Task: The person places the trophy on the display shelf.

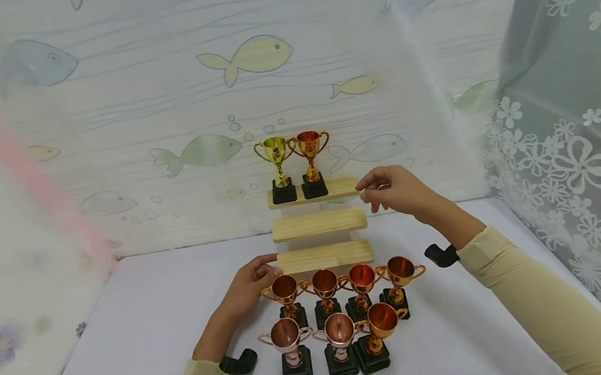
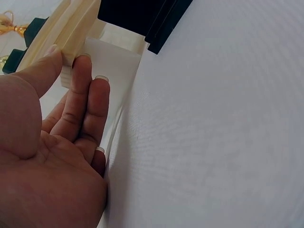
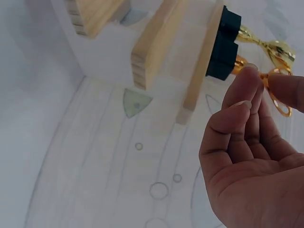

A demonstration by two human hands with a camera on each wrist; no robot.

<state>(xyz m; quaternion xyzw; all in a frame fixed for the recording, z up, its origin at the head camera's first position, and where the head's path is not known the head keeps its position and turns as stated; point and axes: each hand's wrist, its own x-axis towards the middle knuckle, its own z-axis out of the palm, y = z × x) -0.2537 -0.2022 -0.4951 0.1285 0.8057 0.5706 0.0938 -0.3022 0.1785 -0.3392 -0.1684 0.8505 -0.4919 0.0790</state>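
Note:
A three-tier wooden stand [image 1: 341, 253] is in the middle of the head view. On its top board stand a gold trophy cup [image 1: 275, 150] and, to its right, an orange-gold trophy cup [image 1: 308, 144], both upright on black bases. My left hand [image 1: 248, 287] pinches the left end of the lowest board; in the left wrist view the thumb lies on the wood and fingertips are against its edge. Beside the top board's right end is my right hand [image 1: 399, 191], its fingers loosely bent with nothing between them in the right wrist view.
In front of the stand, a back row of bronze-orange trophy cups [image 1: 325, 284] stands on the white table [image 1: 146, 372]. Nearer are two pinkish trophy cups [image 1: 286, 334] and another orange one [image 1: 382, 321]. A fish-print curtain [image 1: 173, 102] hangs behind.

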